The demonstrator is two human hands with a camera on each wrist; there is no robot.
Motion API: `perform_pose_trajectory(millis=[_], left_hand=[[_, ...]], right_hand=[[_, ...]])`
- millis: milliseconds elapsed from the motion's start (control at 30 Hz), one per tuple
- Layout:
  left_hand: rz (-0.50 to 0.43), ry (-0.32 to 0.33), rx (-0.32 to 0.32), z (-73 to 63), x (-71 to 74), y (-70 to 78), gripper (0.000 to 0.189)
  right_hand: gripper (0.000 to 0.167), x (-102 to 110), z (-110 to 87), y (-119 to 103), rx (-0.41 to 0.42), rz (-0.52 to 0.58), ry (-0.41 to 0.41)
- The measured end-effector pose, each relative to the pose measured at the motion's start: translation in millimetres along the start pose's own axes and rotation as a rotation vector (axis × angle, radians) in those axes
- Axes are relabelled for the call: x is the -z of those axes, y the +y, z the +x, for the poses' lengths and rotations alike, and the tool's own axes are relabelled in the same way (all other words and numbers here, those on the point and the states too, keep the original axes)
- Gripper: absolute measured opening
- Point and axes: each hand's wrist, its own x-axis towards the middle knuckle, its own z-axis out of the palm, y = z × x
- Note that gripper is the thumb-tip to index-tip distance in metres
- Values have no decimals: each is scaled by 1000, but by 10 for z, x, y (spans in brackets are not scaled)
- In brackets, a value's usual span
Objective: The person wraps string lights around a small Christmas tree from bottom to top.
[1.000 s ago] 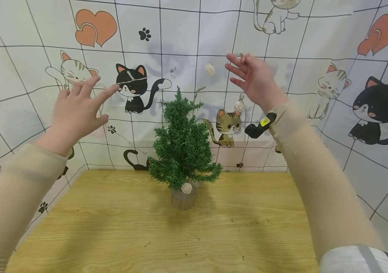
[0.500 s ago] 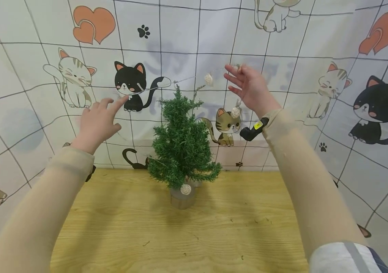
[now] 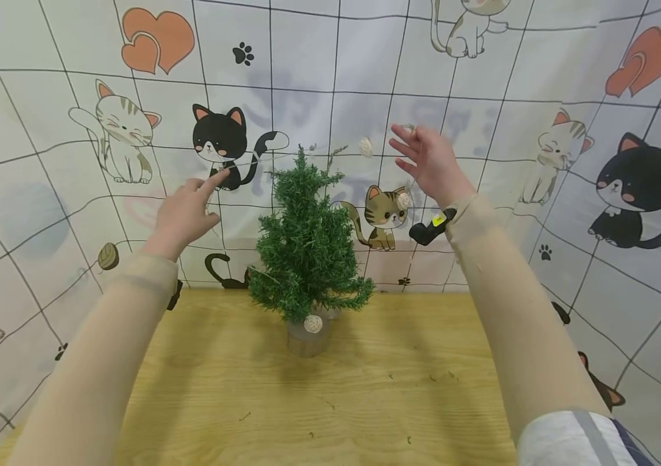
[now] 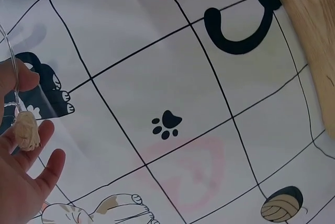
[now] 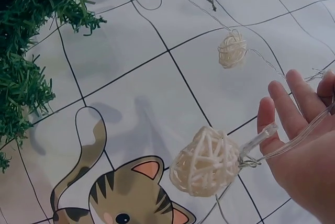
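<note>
A string of lights with woven pale balls [image 3: 403,200] on thin clear wire spans from hand to hand above a small green artificial tree [image 3: 307,239]. My left hand [image 3: 187,210], left of the tree, holds the wire; in the left wrist view one ball [image 4: 26,131] lies among its fingers and the wire crosses the thumb. On the right, my right hand [image 3: 432,162] pinches the wire between thumb and index finger, its other fingers spread. One large ball [image 5: 205,162] hangs below that hand in the right wrist view, and a smaller one [image 5: 232,49] lies along the strand towards the treetop.
The tree's round base [image 3: 307,340] stands on a wooden table [image 3: 260,388]. Another woven ball [image 3: 313,323] hangs at the base's front. Small green bits lie scattered on the tabletop. Behind is a white gridded cloth [image 3: 307,58] printed with cats and hearts.
My left hand has moved right and down towards the tree, while my right hand has lowered. The strand between them has come down to about the treetop and slackened.
</note>
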Motion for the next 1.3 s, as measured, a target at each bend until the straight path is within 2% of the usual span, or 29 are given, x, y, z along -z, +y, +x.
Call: perform_pose_trajectory(millis=[267,533,733,900,1033,1167,1300], left_hand=[[6,-15,15,62,-96,39,89],[-15,-114,28,96,-196,61,82],[-20,-140,16,54,-266,44,79],[-87,-139,-14,44,-342,26,79],[-126,-140,-14,33,-406,25,77],[-102,-122,-18,22,-412,50,74],[-52,-52,-42,74,-320,148,71]], right_hand=[[30,103,-31,134,-5,-30,29],[27,229,-92,193,0,-58,40],[30,357,-161,225,-22,-53,57],[27,459,-202,291,-39,-50,70],[27,529,-235,338,-52,-51,83],[31,585,-280,341,-49,-69,77],[33,637,-340,275,-18,-63,87]])
